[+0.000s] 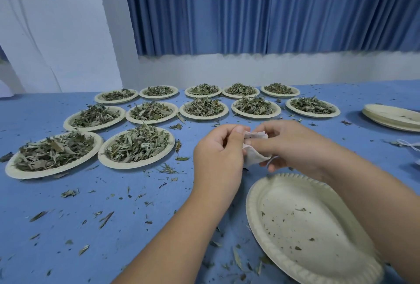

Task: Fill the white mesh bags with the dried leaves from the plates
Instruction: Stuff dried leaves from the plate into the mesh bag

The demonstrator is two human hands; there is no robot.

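Observation:
A small white mesh bag (254, 152) hangs above the blue table between my two hands. My left hand (219, 152) pinches its upper left edge with curled fingers. My right hand (286, 143) grips its top and right side, and a white drawstring shows under those fingers. Below my right forearm lies a cream paper plate (293, 220) holding only a few leaf crumbs. Several plates heaped with dried green leaves stand in rows to the left and behind, the nearest one (136, 147) just left of my left hand.
A stack of bare paper plates (393, 117) sits at the far right. White string (409, 145) lies at the right edge. Loose leaf bits litter the blue tablecloth (113, 204). A blue curtain and white wall rise behind the table.

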